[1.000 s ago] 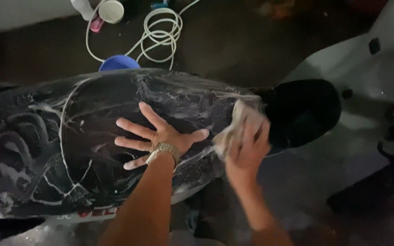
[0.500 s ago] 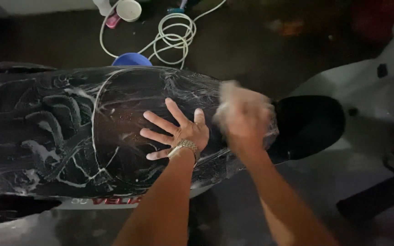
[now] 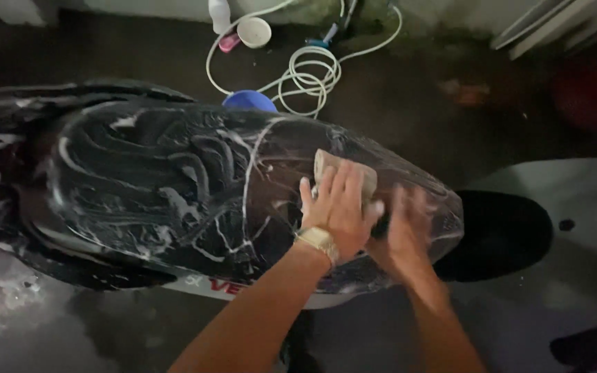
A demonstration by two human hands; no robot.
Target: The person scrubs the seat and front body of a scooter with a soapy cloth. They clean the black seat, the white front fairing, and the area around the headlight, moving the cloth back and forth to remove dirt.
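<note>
Both hands sit on the soapy black scooter seat point(image 3: 174, 186), toward its right end. Left hand point(image 3: 336, 207) lies flat, fingers spread, pressing a pale sponge point(image 3: 343, 169) onto the seat; the sponge pokes out past the fingertips. I'd call that pressing rather than a closed grasp. Gold watch point(image 3: 319, 242) on that wrist. Right hand point(image 3: 409, 231) is just beside the left, on the seat's slope, motion-blurred; I can't tell whether it's clenched or flat, or holding anything. Seat is wet, with white suds streaked in swirls across most of it. White scooter body panel point(image 3: 561, 200) lies to the right of the seat. Wet dark floor behind holds a coiled white hose point(image 3: 309, 76), a blue bowl point(image 3: 250, 102) partly hidden by the seat, a white cup point(image 3: 254, 31) and a white bottle point(image 3: 220, 14).
</note>
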